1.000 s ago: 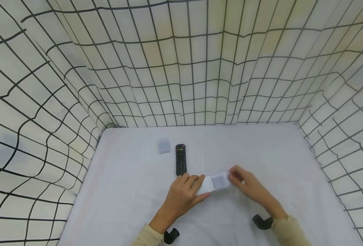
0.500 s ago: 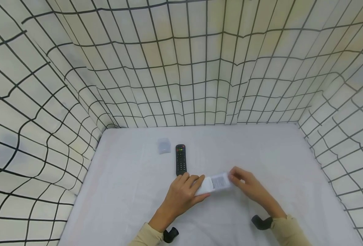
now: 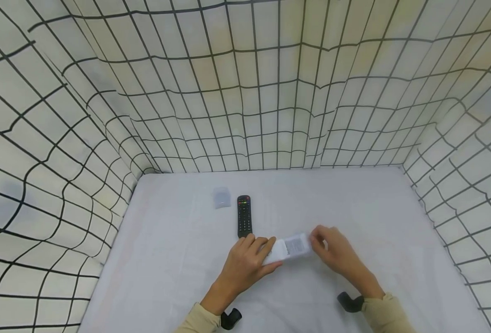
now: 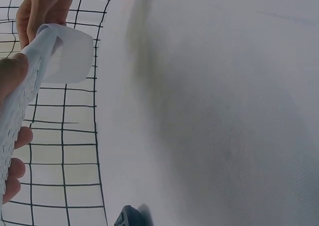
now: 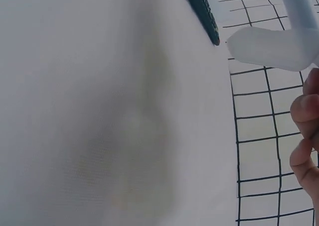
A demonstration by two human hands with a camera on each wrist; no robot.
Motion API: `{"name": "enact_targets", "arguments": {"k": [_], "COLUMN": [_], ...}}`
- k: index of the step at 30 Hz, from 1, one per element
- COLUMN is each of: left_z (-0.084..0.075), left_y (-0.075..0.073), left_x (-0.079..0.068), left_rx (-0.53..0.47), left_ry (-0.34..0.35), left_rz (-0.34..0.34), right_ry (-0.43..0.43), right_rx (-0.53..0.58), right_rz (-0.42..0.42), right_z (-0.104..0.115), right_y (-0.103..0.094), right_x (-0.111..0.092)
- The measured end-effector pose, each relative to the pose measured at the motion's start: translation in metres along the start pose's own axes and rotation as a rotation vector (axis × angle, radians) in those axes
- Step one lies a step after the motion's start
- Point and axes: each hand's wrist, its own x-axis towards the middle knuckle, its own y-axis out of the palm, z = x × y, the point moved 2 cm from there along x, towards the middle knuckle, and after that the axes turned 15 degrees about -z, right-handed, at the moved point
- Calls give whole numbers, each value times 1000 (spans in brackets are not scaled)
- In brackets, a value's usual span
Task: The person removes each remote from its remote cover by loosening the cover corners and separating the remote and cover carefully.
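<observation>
My left hand [image 3: 242, 267] grips the left part of a long white sleeve-like object [image 3: 276, 251] with a grey printed panel. Rows of small marks run along it in the left wrist view, with my fingers and thumb on opposite sides. From its far end hangs a translucent white flap [image 4: 72, 56], also seen in the right wrist view. At this right end my right hand [image 3: 340, 252] bends thumb and forefinger together, pinching the edge. Just beyond my left fingers lies a black remote control [image 3: 244, 216], buttons up.
A small clear bluish plastic square [image 3: 222, 197] lies left of the remote on the white-covered table [image 3: 170, 231]. Grid-patterned cloth walls [image 3: 253, 115] stand at the back and both sides. A black curved piece [image 3: 231, 319] sits at each wrist.
My right wrist has shifted slightly left and its thumb and forefinger have bent more at the object's right end. The left hand and the remote stay nearly the same.
</observation>
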Motion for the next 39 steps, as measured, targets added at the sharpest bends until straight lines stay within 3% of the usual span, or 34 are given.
{"name": "enact_targets", "arguments": {"k": [5,13,39], "left_z": [-1,-4,-8], "left_y": [0,0,0], "left_x": [2,3,5], "left_rx": [-3,8,-13], "left_ry": [5,19,14], "left_rz": [-26,-27,-39], "right_ry": [-20,34,-89], "right_rx": [-33,-68,-37], "right_rz": [-54,-58,-143], "right_z": [3,3,-10], "right_y": [-3,-5,-11], "right_x": [1,-1,-4]}}
